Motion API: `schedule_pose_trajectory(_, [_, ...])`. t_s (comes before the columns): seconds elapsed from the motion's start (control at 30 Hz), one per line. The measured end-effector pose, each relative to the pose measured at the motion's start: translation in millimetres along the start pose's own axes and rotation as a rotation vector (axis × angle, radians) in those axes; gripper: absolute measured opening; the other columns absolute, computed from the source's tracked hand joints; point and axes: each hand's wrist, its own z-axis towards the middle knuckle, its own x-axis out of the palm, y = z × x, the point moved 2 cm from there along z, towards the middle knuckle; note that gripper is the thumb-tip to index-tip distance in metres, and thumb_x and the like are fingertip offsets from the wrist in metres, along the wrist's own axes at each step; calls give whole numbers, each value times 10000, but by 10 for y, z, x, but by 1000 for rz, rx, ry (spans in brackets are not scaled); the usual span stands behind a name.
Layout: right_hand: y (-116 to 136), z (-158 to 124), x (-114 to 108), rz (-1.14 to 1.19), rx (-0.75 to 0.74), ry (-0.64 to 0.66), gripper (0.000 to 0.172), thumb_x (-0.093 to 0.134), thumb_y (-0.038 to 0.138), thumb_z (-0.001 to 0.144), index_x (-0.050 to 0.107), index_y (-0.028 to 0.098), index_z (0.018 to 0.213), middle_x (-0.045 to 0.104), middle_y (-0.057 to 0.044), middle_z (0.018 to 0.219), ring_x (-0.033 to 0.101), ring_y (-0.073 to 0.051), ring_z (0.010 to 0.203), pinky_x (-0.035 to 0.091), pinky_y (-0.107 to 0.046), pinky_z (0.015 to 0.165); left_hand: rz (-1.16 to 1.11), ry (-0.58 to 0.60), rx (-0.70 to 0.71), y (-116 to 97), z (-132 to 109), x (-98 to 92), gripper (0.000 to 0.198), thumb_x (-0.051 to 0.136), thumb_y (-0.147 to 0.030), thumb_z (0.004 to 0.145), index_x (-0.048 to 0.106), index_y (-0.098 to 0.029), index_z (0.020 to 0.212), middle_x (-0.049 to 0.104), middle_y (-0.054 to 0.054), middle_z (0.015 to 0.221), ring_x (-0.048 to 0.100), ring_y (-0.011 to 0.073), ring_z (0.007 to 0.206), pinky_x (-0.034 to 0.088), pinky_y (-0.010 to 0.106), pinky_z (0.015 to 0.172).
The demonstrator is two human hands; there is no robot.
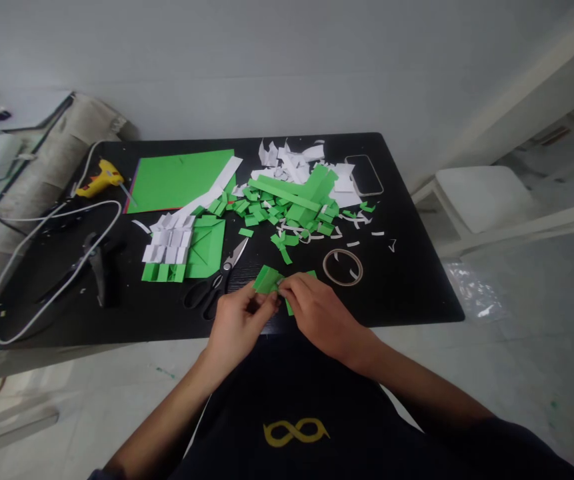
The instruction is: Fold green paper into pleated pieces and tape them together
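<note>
My left hand pinches a small folded green paper piece over the table's front edge. The fingers of my right hand are closed on the right side of the same piece, with more green paper showing beneath them. Black-handled scissors lie half open just left of my hands. Farther left is a woven-looking panel of white and green strips on a folded green sheet. A roll of tape lies flat to the right of my right hand.
Behind my hands spreads a pile of green paper scraps and white scraps. A phone lies back right. Green sheets, a yellow glue gun, pliers and a white cable occupy the left.
</note>
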Motion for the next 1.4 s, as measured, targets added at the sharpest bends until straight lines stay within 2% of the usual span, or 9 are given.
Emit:
schedule_pose_trajectory(0.23, [-26, 5, -40, 62, 33, 5, 187, 501, 96, 1086, 659, 172, 1023, 744, -84, 964, 711, -221, 891, 586, -372, 822, -99, -16, -30, -1, 29, 28, 221, 698, -361, 908, 740, -188, 777, 815, 44, 718, 769, 186, 629, 563, 252, 576])
schedule_pose_trajectory(0.47, [-10, 15, -64, 43, 18, 30, 188, 517, 100, 1082, 676, 182, 1023, 766, -80, 983, 727, -223, 922, 592, -379, 845, -89, -23, -28, 7, 21, 19, 217, 709, -359, 910, 735, -191, 775, 808, 42, 715, 747, 178, 617, 554, 249, 566])
schedule_pose_trajectory(0.73, [37, 5, 17, -217, -66, 42, 204, 550, 85, 1043, 645, 167, 882, 713, -92, 853, 685, -248, 825, 573, -382, 770, 7, -47, 27, -19, 22, 21, 258, 682, -341, 921, 669, -191, 711, 701, -6, 627, 603, 127, 552, 466, 234, 547])
schedule_pose_trajectory(1.03, [28, -20, 28, -132, -31, -24, 226, 490, 97, 1089, 668, 167, 969, 742, -108, 945, 700, -253, 903, 583, -402, 839, 24, -71, -6, 39, 29, 3, 219, 690, -342, 919, 708, -189, 763, 719, 4, 661, 641, 151, 584, 497, 249, 584])
schedule_pose_trajectory(1.23, [36, -27, 22, -112, -41, -31, 244, 482, 74, 1081, 683, 153, 967, 746, -121, 954, 707, -266, 909, 592, -420, 852, 50, -67, 38, -17, 8, 23, 226, 669, -329, 929, 667, -196, 747, 679, -11, 645, 572, 124, 554, 451, 235, 553])
schedule_pose_trajectory(1.4, [31, -28, 21, -157, -56, 36, 261, 470, 38, 1058, 681, 151, 953, 740, -122, 946, 694, -265, 899, 593, -417, 846, 121, -69, 77, -73, -7, 40, 260, 653, -315, 918, 612, -199, 688, 595, -27, 595, 495, 111, 531, 398, 229, 532])
